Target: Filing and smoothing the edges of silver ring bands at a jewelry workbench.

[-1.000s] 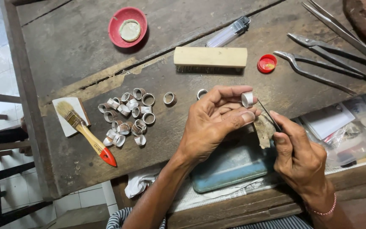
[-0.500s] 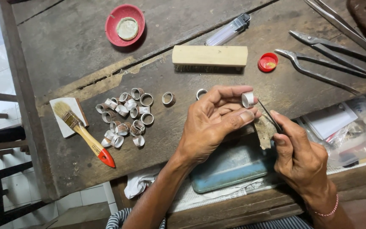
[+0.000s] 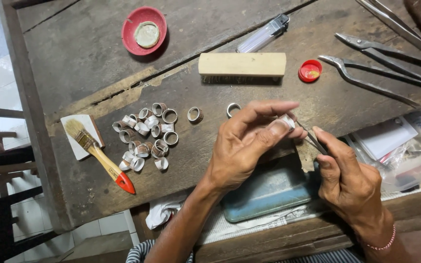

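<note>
My left hand (image 3: 247, 143) pinches a small silver ring (image 3: 286, 121) between thumb and fingers, just above the worn wooden bench (image 3: 88, 53). My right hand (image 3: 349, 178) grips a thin dark metal tool (image 3: 313, 139) whose tip points up into the ring. A pile of several similar metal rings (image 3: 144, 134) lies to the left of my left hand. One ring (image 3: 195, 114) and another ring (image 3: 233, 109) sit apart from the pile, near my fingers.
A paintbrush with a red-tipped handle (image 3: 101, 158) rests on a white block. Behind are a red dish (image 3: 144, 30), a clear lighter (image 3: 263, 34), a pale wooden brush block (image 3: 242, 64), a red cap (image 3: 310, 70) and long metal shears (image 3: 381, 73). A blue tin (image 3: 266, 192) lies in the drawer.
Both hands have stayed in nearly the same place; the fingers on the ring and the tool have shifted only slightly.
</note>
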